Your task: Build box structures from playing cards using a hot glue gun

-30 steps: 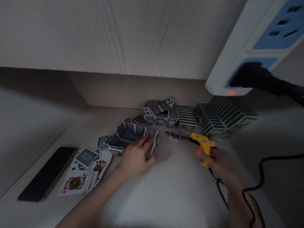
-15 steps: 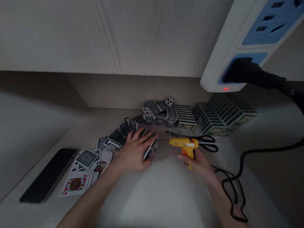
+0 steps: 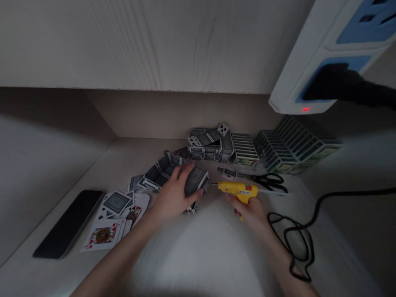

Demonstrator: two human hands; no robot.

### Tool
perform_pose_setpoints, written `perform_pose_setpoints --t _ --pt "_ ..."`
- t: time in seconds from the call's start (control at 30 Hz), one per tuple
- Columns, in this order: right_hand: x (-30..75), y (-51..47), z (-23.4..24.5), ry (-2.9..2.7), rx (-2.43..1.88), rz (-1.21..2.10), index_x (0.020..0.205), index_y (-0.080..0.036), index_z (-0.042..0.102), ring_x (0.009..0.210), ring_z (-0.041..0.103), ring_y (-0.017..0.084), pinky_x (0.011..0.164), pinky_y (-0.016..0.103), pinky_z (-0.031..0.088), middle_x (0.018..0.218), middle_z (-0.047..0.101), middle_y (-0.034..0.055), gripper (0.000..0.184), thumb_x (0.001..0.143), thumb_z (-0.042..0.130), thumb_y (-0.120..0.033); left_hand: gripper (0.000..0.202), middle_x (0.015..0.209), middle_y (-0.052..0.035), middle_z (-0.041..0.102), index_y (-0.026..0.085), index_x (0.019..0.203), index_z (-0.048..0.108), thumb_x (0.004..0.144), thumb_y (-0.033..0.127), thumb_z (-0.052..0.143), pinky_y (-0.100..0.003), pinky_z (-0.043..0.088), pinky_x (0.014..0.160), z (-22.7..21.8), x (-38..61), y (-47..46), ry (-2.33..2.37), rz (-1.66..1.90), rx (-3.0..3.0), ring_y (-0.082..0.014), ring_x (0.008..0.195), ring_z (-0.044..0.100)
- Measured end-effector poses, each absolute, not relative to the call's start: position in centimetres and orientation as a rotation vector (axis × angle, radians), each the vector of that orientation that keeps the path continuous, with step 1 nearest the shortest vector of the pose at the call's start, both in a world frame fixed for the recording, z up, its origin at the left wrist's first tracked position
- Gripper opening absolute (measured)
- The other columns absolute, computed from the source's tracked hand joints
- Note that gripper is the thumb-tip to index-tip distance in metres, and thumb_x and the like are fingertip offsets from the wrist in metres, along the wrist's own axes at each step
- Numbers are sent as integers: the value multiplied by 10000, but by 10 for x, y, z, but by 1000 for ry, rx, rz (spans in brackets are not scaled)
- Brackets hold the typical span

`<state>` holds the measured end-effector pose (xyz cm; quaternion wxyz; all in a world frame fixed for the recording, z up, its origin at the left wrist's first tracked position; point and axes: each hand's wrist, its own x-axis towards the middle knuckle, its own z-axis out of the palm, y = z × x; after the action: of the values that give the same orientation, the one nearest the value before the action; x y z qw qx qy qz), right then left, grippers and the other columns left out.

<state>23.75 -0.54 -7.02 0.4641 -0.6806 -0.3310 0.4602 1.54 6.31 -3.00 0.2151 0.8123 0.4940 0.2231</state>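
My left hand (image 3: 175, 192) is closed around a piece built from folded playing cards (image 3: 196, 180), its patterned grey backs showing. In my right hand (image 3: 250, 210) is a yellow hot glue gun (image 3: 236, 189), with a clear glue stick out of its rear. The gun's metal tip points left and lies close to the right end of the card piece; I cannot tell whether they touch. Behind my left hand curves a joined row of folded cards (image 3: 161, 167). Loose playing cards (image 3: 105, 235) lie left of my left forearm, a jack on top.
A black phone (image 3: 68, 225) lies at the left. Black-handled scissors (image 3: 269, 181) rest behind the glue gun. Card structures (image 3: 210, 144) and stacked card boxes (image 3: 297, 144) line the back. A power strip (image 3: 297, 82) hangs upper right; a black cord (image 3: 315, 214) loops at the right.
My left hand has turned the card piece, so more of its patterned top shows. The glue gun has shifted slightly left with my right hand, and the view has moved a little.
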Motion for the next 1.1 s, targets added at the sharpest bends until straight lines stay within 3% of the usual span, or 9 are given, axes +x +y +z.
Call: perform_pose_setpoints --t 0.07,0.17,0.3,0.5,0.73,0.87,1.1 --pt "236 -3 -66 -797 -1651 1130 576 -189 584 387 429 115 404 254 318 412 480 -44 305 578 750 -445 872 1317 -165 533 174 1418 334 699 529 678 -409 461 946 -27 16 71 1406 576 2000 -303 1167 554" --pt "233 5 -58 -775 -1585 1139 554 -201 535 401 415 105 438 258 355 414 450 -58 333 607 744 -454 744 1205 -113 640 188 1272 506 633 480 753 -354 486 899 -23 19 89 1143 438 1713 -268 1087 614" --pt "226 14 -48 -740 -1475 1162 532 -210 472 410 374 83 479 252 390 409 406 -76 380 630 737 -463 791 1063 -102 703 155 1212 548 517 394 842 -315 525 752 -24 23 102 1246 414 1425 -258 947 670" --pt "214 15 -62 -701 -1411 1177 593 -207 518 410 398 81 468 234 393 426 425 -82 338 631 744 -456 487 858 -56 741 151 907 705 506 389 843 -306 539 658 -28 24 105 1182 329 1277 -252 815 694" --pt "217 7 -76 -656 -1392 1226 728 -190 638 610 628 154 609 286 521 671 659 -1 343 538 804 -423 468 835 -118 745 111 876 717 486 321 868 -350 559 671 -27 24 115 1056 225 1070 -230 684 697" --pt "228 6 -75 -682 -1387 1240 762 -175 679 643 654 152 676 291 530 748 700 18 366 507 846 -378 463 826 -121 745 100 866 715 471 277 878 -376 561 720 -29 24 118 1016 206 1000 -230 689 699" --pt "245 0 -71 -790 -1385 1218 874 -195 703 723 683 184 738 307 529 747 723 30 362 626 782 -447 382 810 -106 746 116 902 702 558 203 842 -382 556 758 -35 22 122 956 171 894 -217 701 701"
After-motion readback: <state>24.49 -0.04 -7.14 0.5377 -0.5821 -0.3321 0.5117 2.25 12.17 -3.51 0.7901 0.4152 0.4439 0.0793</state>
